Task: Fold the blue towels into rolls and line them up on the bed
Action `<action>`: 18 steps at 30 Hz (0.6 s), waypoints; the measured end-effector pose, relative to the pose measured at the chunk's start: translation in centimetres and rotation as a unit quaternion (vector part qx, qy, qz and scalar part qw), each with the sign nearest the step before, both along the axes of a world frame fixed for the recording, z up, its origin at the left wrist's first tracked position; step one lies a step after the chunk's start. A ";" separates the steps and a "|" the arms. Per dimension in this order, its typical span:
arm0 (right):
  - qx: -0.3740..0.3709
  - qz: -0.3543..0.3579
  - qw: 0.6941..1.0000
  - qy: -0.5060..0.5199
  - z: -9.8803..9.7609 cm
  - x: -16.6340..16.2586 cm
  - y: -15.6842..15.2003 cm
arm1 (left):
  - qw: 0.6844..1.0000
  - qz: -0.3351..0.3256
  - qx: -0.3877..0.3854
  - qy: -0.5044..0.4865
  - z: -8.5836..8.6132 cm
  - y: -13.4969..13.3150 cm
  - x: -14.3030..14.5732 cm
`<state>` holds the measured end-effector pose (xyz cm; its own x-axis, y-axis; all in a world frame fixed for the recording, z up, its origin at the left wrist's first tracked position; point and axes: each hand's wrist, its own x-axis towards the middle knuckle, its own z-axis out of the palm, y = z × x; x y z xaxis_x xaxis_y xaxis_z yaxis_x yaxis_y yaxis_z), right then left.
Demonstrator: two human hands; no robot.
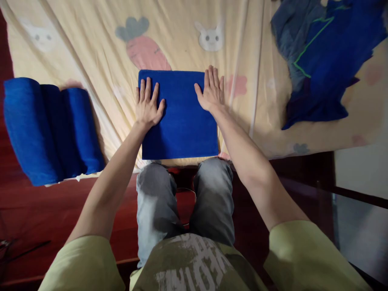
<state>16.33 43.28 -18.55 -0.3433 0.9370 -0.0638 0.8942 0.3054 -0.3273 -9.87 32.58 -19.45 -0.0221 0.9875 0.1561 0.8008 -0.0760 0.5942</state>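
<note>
A folded blue towel (182, 117) lies flat on the yellow bedsheet (100, 52) near the bed's front edge. My left hand (148, 106) rests flat on the towel's left side, fingers stretched out and apart. On the towel's upper right corner lies my right hand (211, 91), palm down with fingers straight and partly over the sheet. Neither hand holds anything.
Rolled blue towels (48, 129) lie at the left edge of the bed. A heap of crumpled blue cloths (321, 60) sits at the back right. The sheet carries carrot and rabbit prints. A red wooden floor (45, 210) lies below, with my knees against the bed.
</note>
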 end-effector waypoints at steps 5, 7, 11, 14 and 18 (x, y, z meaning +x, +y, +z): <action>-0.030 0.114 0.993 0.025 2.7 -0.1 -6.7 | 0.995 -0.089 -0.029 0.027 1.5 -4.3 1.9; -0.046 0.174 0.983 0.020 3.0 0.4 -9.0 | 0.990 -0.127 -0.043 0.030 1.8 -6.1 2.7; -0.045 0.184 0.982 0.014 3.2 1.2 -10.7 | 0.990 -0.131 -0.043 0.035 1.9 -7.7 2.9; -0.045 0.178 0.983 0.021 3.5 2.3 -12.1 | 0.986 -0.153 -0.048 0.049 2.0 -9.2 2.1; -0.073 0.184 0.980 0.029 3.5 4.5 -15.5 | 0.980 -0.175 -0.059 0.068 1.8 -12.2 0.9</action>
<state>20.86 27.74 -15.02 -0.6634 0.7313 -0.1582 0.7106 0.5495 -0.4395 -8.93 20.39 -17.69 0.3344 0.9423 0.0175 0.8106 -0.2970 0.5047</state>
